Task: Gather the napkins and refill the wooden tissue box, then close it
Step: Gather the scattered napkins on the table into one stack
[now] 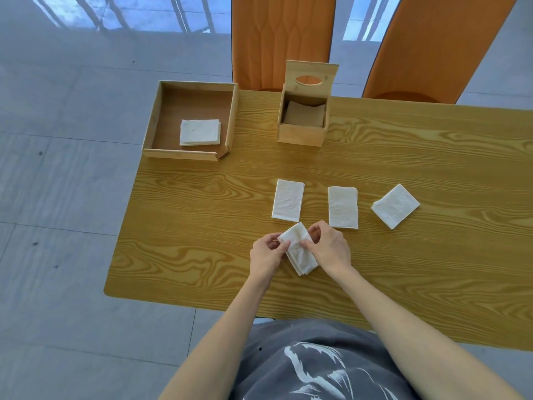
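A small stack of folded white napkins (300,252) lies near the table's front, pinched on its left by my left hand (266,254) and on its right by my right hand (328,246). Beyond it three more napkin stacks rest in a row: a left one (287,200), a middle one (343,207) and a tilted right one (395,206). The wooden tissue box (301,134) stands at the back with its slotted lid (310,77) hinged upright; napkins lie inside it in shadow.
A shallow wooden tray (189,154) overhangs the table's back left corner and holds another napkin stack (200,132). Two orange chairs (282,39) stand behind the wood-grain table (403,269). Tiled floor lies to the left.
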Available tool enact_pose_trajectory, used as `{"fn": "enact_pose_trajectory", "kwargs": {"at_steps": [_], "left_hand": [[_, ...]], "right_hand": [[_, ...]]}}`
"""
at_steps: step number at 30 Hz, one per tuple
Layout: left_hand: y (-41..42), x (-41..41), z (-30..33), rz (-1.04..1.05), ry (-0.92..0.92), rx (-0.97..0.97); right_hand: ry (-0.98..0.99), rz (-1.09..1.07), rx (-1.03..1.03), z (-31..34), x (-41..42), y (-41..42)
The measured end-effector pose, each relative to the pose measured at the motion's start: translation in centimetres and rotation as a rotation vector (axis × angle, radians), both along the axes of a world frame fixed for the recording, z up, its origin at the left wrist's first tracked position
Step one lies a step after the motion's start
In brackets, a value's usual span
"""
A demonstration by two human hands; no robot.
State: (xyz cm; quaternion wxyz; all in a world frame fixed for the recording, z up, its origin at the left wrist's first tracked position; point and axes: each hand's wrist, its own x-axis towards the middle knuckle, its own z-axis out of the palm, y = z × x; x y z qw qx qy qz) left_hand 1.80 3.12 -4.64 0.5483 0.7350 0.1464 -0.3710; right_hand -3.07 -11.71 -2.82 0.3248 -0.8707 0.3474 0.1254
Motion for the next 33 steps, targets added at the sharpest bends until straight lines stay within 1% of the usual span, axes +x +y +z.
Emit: {"fn": "enact_pose_trajectory", "kwargs": {"at_steps": [3,7,12,17,20,24,27,29,31,33], "left_hand": [[0.0,-0.1,0.1,-0.007,-0.02,-0.004],[0.2,0.2,-0.2,0.003,-0.016,0.018],[1.4,0.7,-0.3,0.059,0.008,0.023],[2.9,1.8,-0.1,0.137,0.007,0.024],[3.6,2.1,-0.2,0.17,0.008,0.02],[3.9,2.3,-0.3,0.185,0.013,0.016],[4.1,2.3,-0.4,0.197,0.028,0.009],[4.1,2.3,-0.4,0.225,0.044,-0.001],[4.2,2.4,-0.3,0.261,0.061,-0.036],[4.2,2.6,0.1,0.282,0.068,-0.057]], "right_hand": [[0.023,0.013,-0.023,0.0,0.0,0.0],[-0.026,-0.081,-0.069,0.3,1.5,-0.3],[0.061,-0.11,-0.1,0.9,6.1,1.1],[0.122,-0.182,-0.11,0.9,8.3,2.7],[0.109,-0.213,-0.071,0.5,8.8,3.0],[0.027,-0.214,-0.046,0.1,8.7,2.6],[-0.093,-0.258,0.026,-0.1,8.3,1.9],[-0.189,-0.308,0.114,-0.1,8.0,1.2],[-0.266,-0.377,0.272,0.4,7.3,0.5],[-0.297,-0.371,0.452,1.1,6.4,-0.1]]}}
